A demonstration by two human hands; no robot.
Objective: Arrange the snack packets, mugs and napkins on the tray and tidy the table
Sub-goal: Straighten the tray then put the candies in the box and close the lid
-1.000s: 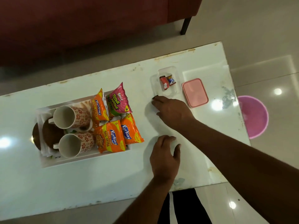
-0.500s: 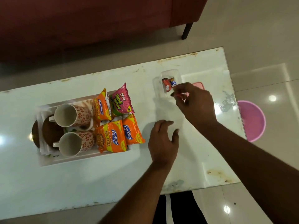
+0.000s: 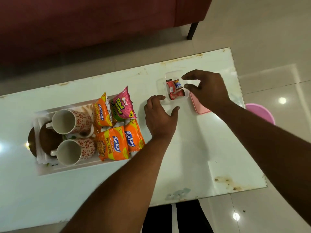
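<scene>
A white tray (image 3: 67, 169) on the left of the table holds two patterned mugs (image 3: 70, 121) (image 3: 75, 152) lying on their sides, white napkins (image 3: 42, 158), brown coasters (image 3: 48, 138), three orange snack packets (image 3: 114, 145) and a pink packet (image 3: 122, 105). A clear plastic box (image 3: 168, 76) with small red and blue sachets (image 3: 175, 89) stands right of the tray. My right hand (image 3: 207, 88) hovers over the box's right side, fingers apart, holding nothing. My left hand (image 3: 159, 116) is open just in front of the box, near its corner.
A pink lid (image 3: 200, 106) lies on the table, partly under my right wrist. A pink bucket (image 3: 262, 113) stands on the floor past the table's right edge. A dark red sofa (image 3: 84, 22) runs behind the table. The white glass table (image 3: 210, 157) has stains near its front right corner.
My right hand went from flat on the table up to the clear box, and another red sachet now lies in it. My left hand slid forward toward the box.
</scene>
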